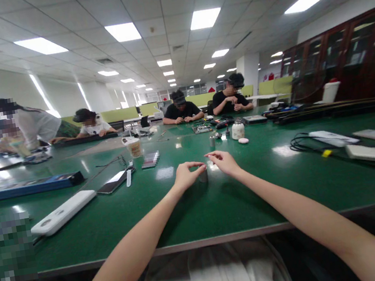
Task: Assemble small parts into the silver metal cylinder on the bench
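head: left hand [185, 175] pinches a grey cylinder [203, 176]; right hand [225, 162] hovers near, grip unclear.

Arms [145, 235] fwd, L hand [187, 174] & R hand [224, 161] nr e/o.

Rows of bright light panels [123, 32] sit in the tiled ceiling [137, 3] of what appears to be an open-plan office, with lime-green partitions [122, 114] standing near white desks [268, 96] and tall wooden cabinets [343, 47] with glass doors lining the right side. Pale blinds [22, 86] cover windows at left, while people [181, 109] gather around a broad green table [272, 207], its power strip [65, 213] and scattered hardware [222, 124] giving a workshop touch.
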### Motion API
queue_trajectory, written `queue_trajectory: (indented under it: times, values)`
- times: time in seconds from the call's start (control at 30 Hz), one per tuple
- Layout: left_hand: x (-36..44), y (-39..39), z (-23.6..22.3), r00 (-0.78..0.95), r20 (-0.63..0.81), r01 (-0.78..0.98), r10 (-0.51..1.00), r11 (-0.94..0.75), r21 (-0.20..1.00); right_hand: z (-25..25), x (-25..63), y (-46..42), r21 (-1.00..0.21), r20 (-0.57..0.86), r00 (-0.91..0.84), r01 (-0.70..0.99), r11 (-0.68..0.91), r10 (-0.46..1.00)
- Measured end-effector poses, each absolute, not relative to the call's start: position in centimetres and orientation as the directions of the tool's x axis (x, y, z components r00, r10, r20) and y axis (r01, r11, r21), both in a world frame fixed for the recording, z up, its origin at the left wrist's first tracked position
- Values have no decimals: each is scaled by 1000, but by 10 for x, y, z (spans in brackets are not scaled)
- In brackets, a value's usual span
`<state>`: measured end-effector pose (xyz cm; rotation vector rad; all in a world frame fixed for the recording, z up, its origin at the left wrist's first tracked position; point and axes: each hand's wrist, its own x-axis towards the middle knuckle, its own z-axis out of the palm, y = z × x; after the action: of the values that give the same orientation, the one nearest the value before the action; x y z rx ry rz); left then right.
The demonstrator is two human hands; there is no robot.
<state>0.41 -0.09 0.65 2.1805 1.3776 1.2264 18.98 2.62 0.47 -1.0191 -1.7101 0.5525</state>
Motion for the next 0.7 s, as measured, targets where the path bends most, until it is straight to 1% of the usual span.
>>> queue_trajectory:
  times: [0.1,0.2,0.33,0.4,0.47,0.53,0.6,0.7]
  values:
    - [7,3,2,145,509,556,849,-495,667,4,190,27,-757,540,-115,366,541,834]
    - [6,7,3,100,529,529,843,-495,689,4,190,27,-758,541,-100,370,536,835]
    - [-7,14,11,44,523,566,851,-452,689,4,191,28,-768,536,-91,359,530,839]
    - [-19,19,11,14,458,672,889,-347,654,4,191,29,-768,539,-91,357,533,837]
    - [-30,24,7,-39,356,800,934,-184,571,3,192,30,-766,539,-94,358,533,837]
    - [-39,29,1,-82,272,876,959,-60,478,3,192,31,-765,539,-95,361,533,837]
    - [-44,33,-4,-90,234,902,968,-20,432,2,193,31,-764,539,-94,363,533,837]
    - [-46,36,-8,-106,245,905,964,-9,425,3,193,30,-767,536,-92,362,530,839]
